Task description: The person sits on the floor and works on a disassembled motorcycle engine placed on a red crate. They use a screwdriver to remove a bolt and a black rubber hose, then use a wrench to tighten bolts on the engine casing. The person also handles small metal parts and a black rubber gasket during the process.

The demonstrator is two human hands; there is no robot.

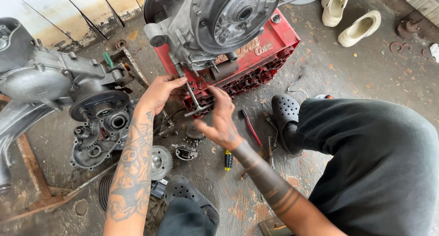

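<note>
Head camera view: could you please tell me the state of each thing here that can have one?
Engine: resting on the red crate.
T-handle wrench: held to the engine by both hands.
Left hand: gripping the shaft.
Right hand: on the crossbar.
Second engine case: opened, gears exposed.
Cream clogs: unworn.

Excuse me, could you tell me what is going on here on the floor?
A person crouches on a stained concrete floor over a grey metal engine that rests on a red plastic crate. Both hands are on a slim T-shaped metal wrench reaching up to the engine's underside: the left hand holds near the shaft's top, the right hand at the crossbar. A second opened engine case and loose tools lie nearby.
</note>
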